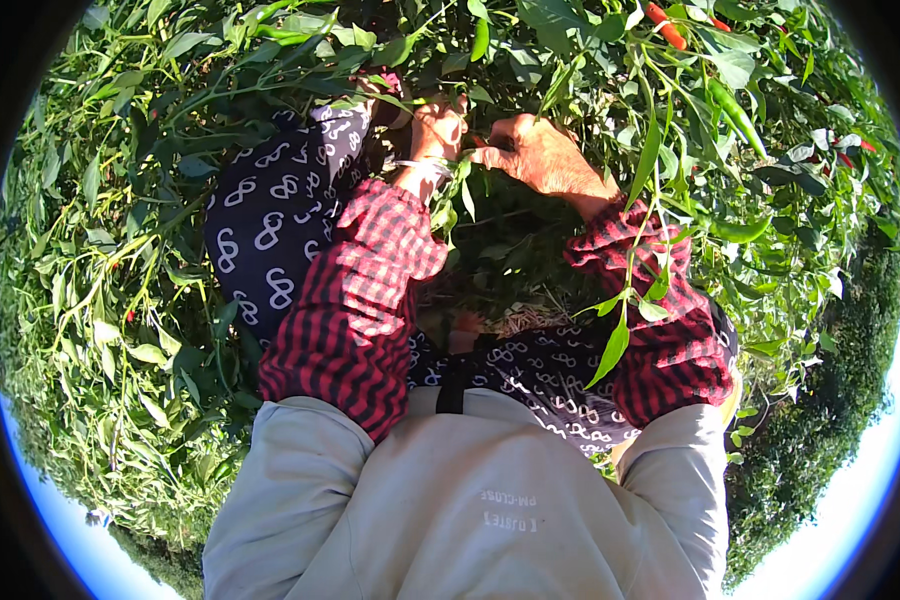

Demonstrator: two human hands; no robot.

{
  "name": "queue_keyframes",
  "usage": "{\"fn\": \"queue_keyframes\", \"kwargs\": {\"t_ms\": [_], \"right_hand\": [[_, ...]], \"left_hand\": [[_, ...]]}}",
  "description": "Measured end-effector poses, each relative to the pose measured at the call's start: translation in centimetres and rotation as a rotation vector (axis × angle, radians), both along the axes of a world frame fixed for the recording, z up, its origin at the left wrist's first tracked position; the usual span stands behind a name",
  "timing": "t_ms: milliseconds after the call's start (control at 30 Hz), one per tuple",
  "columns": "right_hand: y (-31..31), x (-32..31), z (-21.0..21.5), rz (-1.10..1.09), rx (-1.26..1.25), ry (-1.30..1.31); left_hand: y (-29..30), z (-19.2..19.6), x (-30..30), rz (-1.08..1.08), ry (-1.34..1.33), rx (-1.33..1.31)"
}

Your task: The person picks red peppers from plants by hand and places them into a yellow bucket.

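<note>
- The person bends over a chilli plant (570,60), and both hands are deep in its green leaves near the top middle of the view.
- The left hand (436,130) is curled shut, its fingers pinching a thin green stem (462,165) among the leaves; what else it may hold is hidden by foliage.
- The right hand (538,152) sits just beside the left one, nearly touching it, with the fingers bent inward and the fingertips pressed to the same cluster of leaves; I cannot tell whether it grips anything.
- Both forearms wear red-and-black checked sleeves (355,300), with pale grey sleeves (300,480) over the upper arms.
- A dark cloth with white loop shapes (270,220) hangs left of the left arm and also runs across the lap below the hands.
- 1 ripe red chilli (665,25) hangs at the upper right of the plant, well apart from the hands.
- A long green chilli (735,110) hangs a little lower on the right, also out of reach of the fingers.
- A drooping green leaf (612,345) crosses in front of the right sleeve.
- Leafy growth fills the view on every side, with blue sky (50,500) at the lower corners.
</note>
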State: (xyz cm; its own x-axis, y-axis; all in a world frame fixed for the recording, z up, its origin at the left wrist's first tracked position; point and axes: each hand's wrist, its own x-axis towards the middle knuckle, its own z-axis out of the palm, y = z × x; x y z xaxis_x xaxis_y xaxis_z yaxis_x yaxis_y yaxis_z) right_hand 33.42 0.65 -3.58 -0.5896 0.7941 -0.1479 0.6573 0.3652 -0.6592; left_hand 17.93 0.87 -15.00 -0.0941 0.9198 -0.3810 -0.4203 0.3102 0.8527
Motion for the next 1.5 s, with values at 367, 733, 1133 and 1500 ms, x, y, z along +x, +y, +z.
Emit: {"fn": "queue_keyframes", "kwargs": {"t_ms": [367,733,1133,1500], "right_hand": [[-2.0,2.9,2.2,0.063,-0.525,0.301],[-7.1,3.9,1.7,-0.577,-0.857,0.779],[-19.5,0.1,8.4,-0.67,-0.414,0.938],[-29.1,4.0,12.8,-0.66,-0.004,0.547]], "left_hand": [[-1.6,0.2,-0.6,0.053,-0.338,0.104],[-8.4,11.9,1.1,-0.046,-0.094,0.012],[-17.5,18.3,0.1,-0.716,0.476,0.386],[-23.2,25.9,4.0,-0.68,1.281,1.063]]}}
